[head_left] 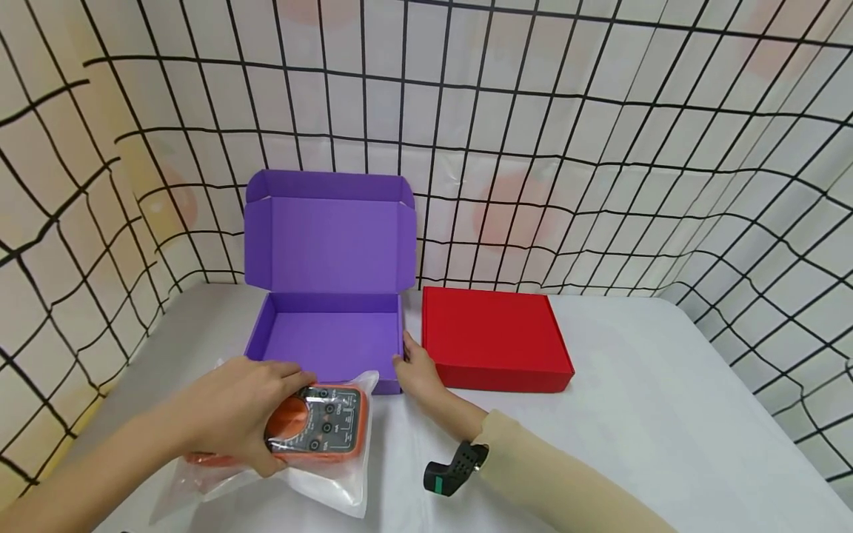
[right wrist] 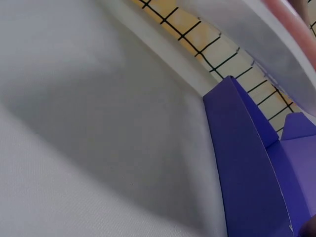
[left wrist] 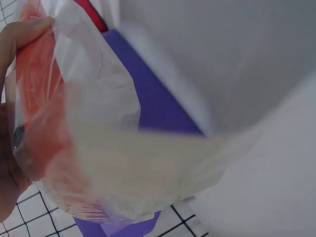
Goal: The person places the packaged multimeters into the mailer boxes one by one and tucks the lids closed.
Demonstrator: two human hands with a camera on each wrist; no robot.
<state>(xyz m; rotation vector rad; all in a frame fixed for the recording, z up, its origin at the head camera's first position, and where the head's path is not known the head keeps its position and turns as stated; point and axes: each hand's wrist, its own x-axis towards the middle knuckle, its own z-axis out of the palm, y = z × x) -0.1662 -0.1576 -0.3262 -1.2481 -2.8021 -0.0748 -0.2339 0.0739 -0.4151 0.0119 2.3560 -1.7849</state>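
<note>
My left hand [head_left: 243, 403] grips a multimeter [head_left: 346, 420] with an orange case and dark face, inside a clear plastic bag [head_left: 336, 488]. It is held above the front of an open purple box [head_left: 333, 337], whose lid stands upright at the back. Inside, the visible floor of the box is bare. At the box's right wall, near the front corner, my right hand [head_left: 421, 376] pinches the edge. In the left wrist view, the bag [left wrist: 98, 64] hangs loose and wrinkled around the orange case [left wrist: 37, 84]; the meter's face is hidden there.
A shut red box [head_left: 493, 333] lies just right of the purple box, close to my right hand. White cloth [head_left: 633, 414] covers the table. Black wire grid [head_left: 493, 126] encloses the back and both sides. A black strap [head_left: 453, 470] hangs by my right wrist.
</note>
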